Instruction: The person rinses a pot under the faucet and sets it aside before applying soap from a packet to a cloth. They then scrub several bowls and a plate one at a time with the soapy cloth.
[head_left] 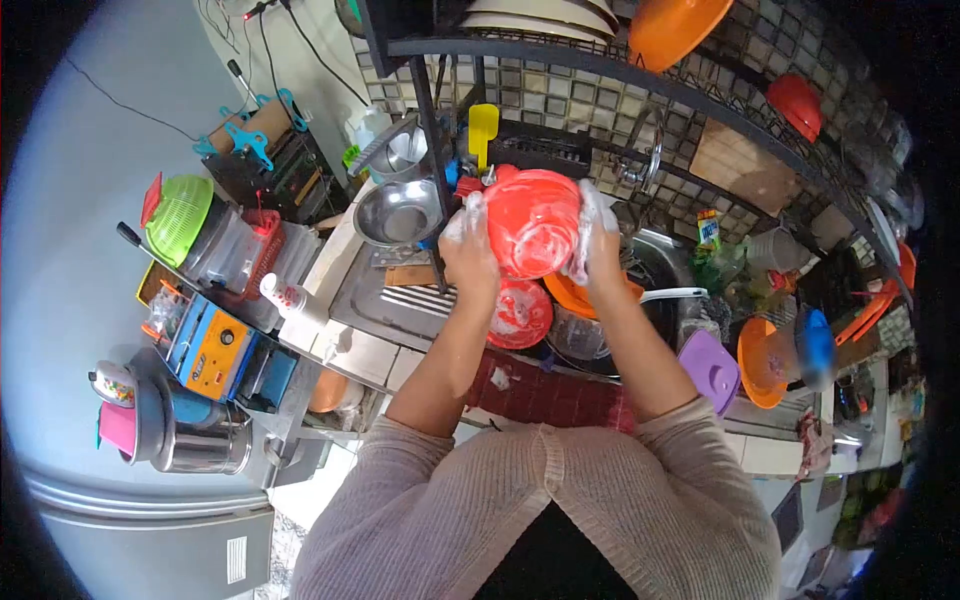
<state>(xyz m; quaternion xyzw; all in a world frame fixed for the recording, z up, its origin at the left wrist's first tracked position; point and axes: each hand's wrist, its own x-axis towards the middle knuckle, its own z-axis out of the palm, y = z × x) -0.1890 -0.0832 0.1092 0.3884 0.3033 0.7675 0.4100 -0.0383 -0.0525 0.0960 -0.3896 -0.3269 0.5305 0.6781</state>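
Both my hands hold a red bowl, streaked with white suds, up over the sink area. My left hand [468,243] grips its left side and my right hand [597,237] its right side; both are covered in foam. The red bowl [533,223] shows a soapy round surface. Just below it lies a second red dish [520,314] with suds on it. An orange dish [572,296] is partly hidden behind my right forearm, near a white handle [673,294]. A metal bowl [398,213] stands to the left of my left hand.
A black rack [600,50] crosses above my hands, with its post [428,150] close to my left hand. The faucet [650,160] is behind my right hand. At right are a purple dish [710,372] and an orange plate [762,362]. A white cup [282,292] stands at left.
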